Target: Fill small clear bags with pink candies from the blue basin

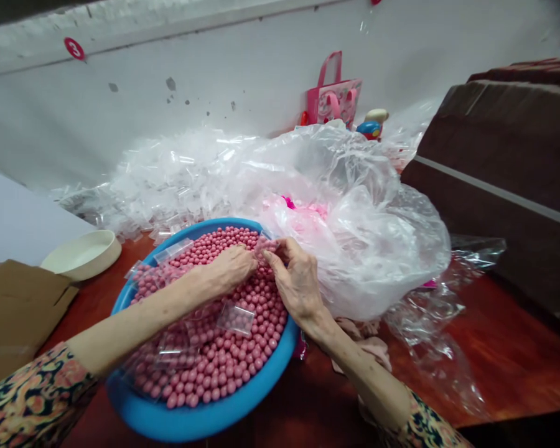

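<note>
Glossy pink beads (233,367), blue plastic basin (186,426)

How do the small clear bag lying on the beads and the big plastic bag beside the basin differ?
The small clear bag is far smaller than the big plastic bag. The small clear bag lies flat, while the big plastic bag billows in crumpled folds. The small clear bag rests on pink beads in the blue basin; the big plastic bag sits beside it. Both are clear plastic.
</note>
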`<state>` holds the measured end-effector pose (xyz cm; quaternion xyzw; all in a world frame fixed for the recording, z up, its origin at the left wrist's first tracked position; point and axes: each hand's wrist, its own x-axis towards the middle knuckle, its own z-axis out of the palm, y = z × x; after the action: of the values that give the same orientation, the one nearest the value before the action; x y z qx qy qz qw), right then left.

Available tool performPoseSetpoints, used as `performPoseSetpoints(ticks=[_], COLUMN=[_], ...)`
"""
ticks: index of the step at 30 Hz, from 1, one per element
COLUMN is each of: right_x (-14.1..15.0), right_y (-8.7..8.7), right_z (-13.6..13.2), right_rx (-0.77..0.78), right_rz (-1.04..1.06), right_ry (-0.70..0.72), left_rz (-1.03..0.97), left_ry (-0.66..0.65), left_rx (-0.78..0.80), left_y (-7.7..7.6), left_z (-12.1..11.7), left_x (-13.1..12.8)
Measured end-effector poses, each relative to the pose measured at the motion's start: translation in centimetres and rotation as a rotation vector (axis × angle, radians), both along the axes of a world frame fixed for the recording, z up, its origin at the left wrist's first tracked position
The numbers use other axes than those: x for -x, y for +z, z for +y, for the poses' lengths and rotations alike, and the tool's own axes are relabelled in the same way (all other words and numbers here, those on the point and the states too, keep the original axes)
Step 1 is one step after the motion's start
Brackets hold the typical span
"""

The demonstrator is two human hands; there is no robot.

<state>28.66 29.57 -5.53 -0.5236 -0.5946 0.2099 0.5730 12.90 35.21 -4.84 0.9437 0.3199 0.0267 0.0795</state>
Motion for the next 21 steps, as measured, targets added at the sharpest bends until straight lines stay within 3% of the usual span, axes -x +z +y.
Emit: performPoseSetpoints(ticks=[4,7,14,21], right_x=[0.0,-0.1,-0.2,-0.1], right_y=[0.0,0.0,0.1,-0.1], right_z=[0.1,0.1,0.0,0.1], right_rx=[-0.007,-0.01,-0.013,-0.004], right_rz=[0.006,0.025,0.066,0.071], right_ry=[0.004,0.011,0.004,-0.002], left_rz=[0.004,-0.044,-0.165,-0.297], left_ry=[-0.029,-0.036,-0.007,0.08], left_rx=[0.197,0.356,0.615,0.657], left_y=[2.7,3.7,3.3,3.7], left_z=[0.8,0.4,0.1,0.2], left_x=[-0.4,-0.8,-1.1,0.1])
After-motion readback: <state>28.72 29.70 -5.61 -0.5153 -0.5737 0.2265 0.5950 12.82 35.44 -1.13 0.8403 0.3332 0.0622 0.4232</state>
